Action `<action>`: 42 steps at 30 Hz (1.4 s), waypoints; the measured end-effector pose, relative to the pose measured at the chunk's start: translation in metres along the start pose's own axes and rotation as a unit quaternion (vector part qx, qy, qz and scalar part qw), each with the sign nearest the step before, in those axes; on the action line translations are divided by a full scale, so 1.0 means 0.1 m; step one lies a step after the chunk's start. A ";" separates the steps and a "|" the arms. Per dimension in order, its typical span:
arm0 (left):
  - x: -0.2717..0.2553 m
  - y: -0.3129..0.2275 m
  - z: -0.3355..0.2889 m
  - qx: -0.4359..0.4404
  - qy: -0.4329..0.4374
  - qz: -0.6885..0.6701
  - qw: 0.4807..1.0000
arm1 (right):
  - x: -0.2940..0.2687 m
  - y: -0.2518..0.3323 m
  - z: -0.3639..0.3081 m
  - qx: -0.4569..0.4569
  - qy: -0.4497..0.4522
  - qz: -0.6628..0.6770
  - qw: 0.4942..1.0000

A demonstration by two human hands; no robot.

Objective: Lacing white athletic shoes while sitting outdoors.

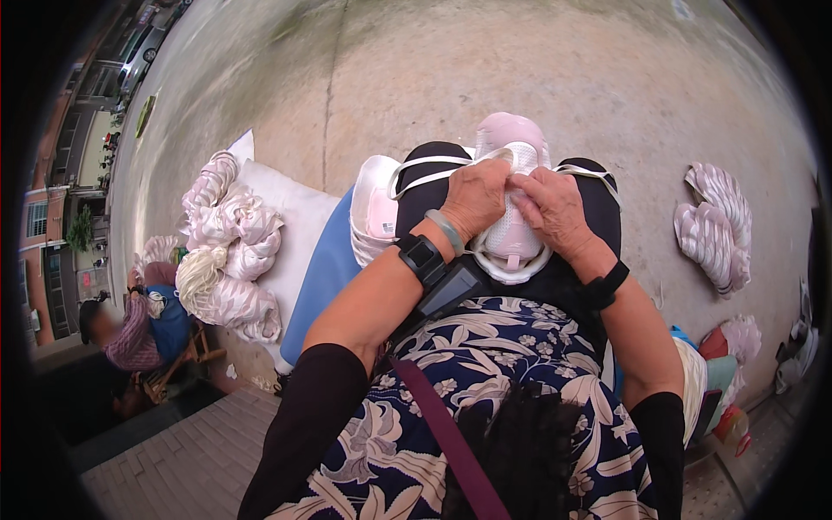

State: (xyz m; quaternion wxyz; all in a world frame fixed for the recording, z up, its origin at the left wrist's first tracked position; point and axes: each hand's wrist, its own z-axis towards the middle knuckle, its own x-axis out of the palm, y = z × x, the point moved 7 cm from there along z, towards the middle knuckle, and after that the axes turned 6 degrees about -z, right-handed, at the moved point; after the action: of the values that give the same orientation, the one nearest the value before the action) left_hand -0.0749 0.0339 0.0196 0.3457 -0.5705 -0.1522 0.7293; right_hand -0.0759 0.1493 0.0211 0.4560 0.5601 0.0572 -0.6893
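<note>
A pale pink and white sneaker (pixel 510 130) lies across my lap, its toe pointing away from me. Over its lacing area my two hands meet with closed fingers. My left hand (pixel 477 198) pinches a white shoelace (pixel 426 177), which loops out over my left thigh. My right hand (pixel 555 208) has its thumb and forefinger pressed together at the eyelets, apparently on the lace; the fingertips partly hide it. Another lace length (pixel 598 173) trails over my right thigh. Beside my left thigh rests a second pink and white shoe (pixel 371 208).
Bundles of pink and white shoe pieces (pixel 230 234) are heaped at left on a white sheet (pixel 299 212), by a blue surface (pixel 322 260). More bundles (pixel 718 227) lie on the concrete at right. Another person (pixel 139 334) sits at far left.
</note>
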 end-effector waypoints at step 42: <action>-0.09 0.08 -0.08 -0.068 0.152 0.011 0.986 | 0.11 0.13 0.11 0.173 -0.018 0.002 0.985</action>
State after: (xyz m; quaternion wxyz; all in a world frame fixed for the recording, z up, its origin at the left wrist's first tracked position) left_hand -0.0691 0.0210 0.0192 0.3171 -0.6983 -0.1411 0.6260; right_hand -0.0742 0.1288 0.0216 0.3547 0.6183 -0.0727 -0.6976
